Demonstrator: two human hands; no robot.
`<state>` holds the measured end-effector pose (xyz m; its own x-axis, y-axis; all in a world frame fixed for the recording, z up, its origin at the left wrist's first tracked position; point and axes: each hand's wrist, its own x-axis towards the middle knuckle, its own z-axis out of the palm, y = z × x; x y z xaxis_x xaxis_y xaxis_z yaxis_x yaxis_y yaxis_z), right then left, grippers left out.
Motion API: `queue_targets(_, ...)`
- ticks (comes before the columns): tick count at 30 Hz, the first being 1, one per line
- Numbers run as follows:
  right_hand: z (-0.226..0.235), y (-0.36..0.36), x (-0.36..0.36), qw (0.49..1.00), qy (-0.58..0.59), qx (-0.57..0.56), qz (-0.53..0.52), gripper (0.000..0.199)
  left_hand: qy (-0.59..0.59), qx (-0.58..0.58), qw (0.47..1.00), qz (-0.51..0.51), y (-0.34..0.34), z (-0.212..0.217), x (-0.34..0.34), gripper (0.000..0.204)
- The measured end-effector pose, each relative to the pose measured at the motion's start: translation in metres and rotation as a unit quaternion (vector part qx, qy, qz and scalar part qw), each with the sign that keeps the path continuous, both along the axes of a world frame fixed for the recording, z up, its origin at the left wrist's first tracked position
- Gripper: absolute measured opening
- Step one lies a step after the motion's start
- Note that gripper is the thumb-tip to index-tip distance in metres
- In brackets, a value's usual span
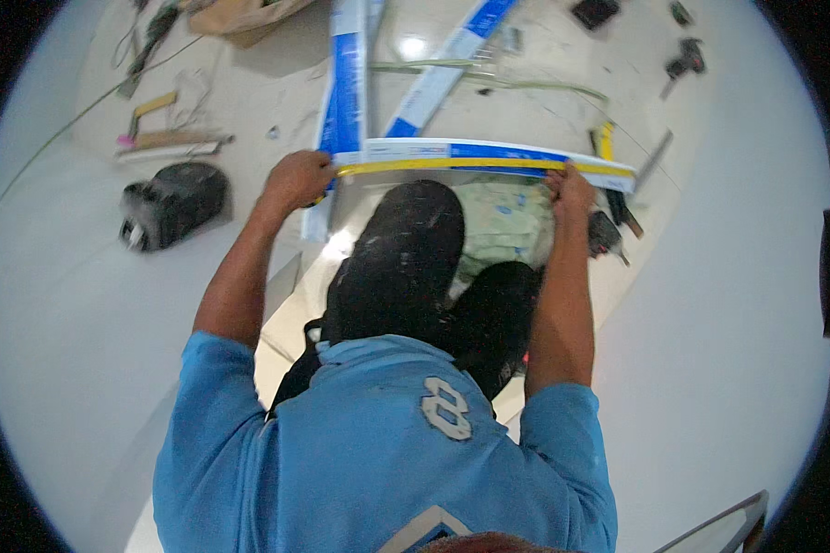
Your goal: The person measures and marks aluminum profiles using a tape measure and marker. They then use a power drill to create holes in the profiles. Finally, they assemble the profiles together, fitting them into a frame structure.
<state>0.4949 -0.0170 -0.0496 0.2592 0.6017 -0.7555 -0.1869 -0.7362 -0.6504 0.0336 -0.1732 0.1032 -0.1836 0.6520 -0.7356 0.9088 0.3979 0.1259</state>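
L hand (302, 178) closed round one end of yellow tape measure (443, 165), R hand (572, 187) pinching it farther along blue-white strip (503, 150), prob. measuring; next calls for taut tape.

At 6 o'clock, low in the view, a light-blue shirt (369, 452) carries one large, pale, dark-edged numeral (446, 408), plain enough to read. Below it is part of a pale, angular emblem (424, 527), cut off by the lower edge.

At 1 o'clock, a long blue-and-white carton (489, 151) lying crosswise bears small print along its face, too blurred to make out. At 12 o'clock, a slanting carton (433, 90) of the same colours has faint print, also unreadable, as does an upright carton (349, 83) toward 11 o'clock. Any markings on the yellow measuring tape (433, 166) at 1 o'clock are too fine to read.
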Motion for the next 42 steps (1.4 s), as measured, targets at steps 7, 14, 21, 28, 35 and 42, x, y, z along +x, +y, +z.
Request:
queue_targets(7, 0.012, 0.007, -0.011, 0.994, -0.090, 0.000, 0.056, 0.037, 0.045, 0.042, 0.998, 0.030, 0.008, -0.019, -0.002, 0.039)
queue_targets(14, 0.014, 0.016, -0.016, 0.987, -0.138, -0.023, 0.073, 0.026, 0.070, 0.029, 0.997, 0.031, 0.017, -0.025, 0.002, 0.040)
queue_targets(21, 0.003, 0.018, -0.011, 0.989, -0.132, -0.016, 0.072, 0.027, 0.076, 0.014, 0.996, 0.032, 0.019, -0.026, 0.002, 0.040)
queue_targets(28, -0.028, 0.010, 0.013, 0.996, -0.059, 0.043, 0.057, 0.039, 0.076, 0.061, 0.995, 0.001, 0.011, -0.057, -0.015, 0.044)
queue_targets(35, 0.084, -0.030, -0.014, 0.984, 0.040, 0.157, 0.071, 0.034, -0.246, 0.014, 0.952, 0.179, 0.006, 0.025, 0.035, 0.036)
queue_targets(42, 0.153, -0.139, -0.050, 0.975, 0.103, 0.130, 0.147, 0.025, -0.396, -0.009, 0.916, 0.064, 0.022, 0.037, 0.190, 0.045)
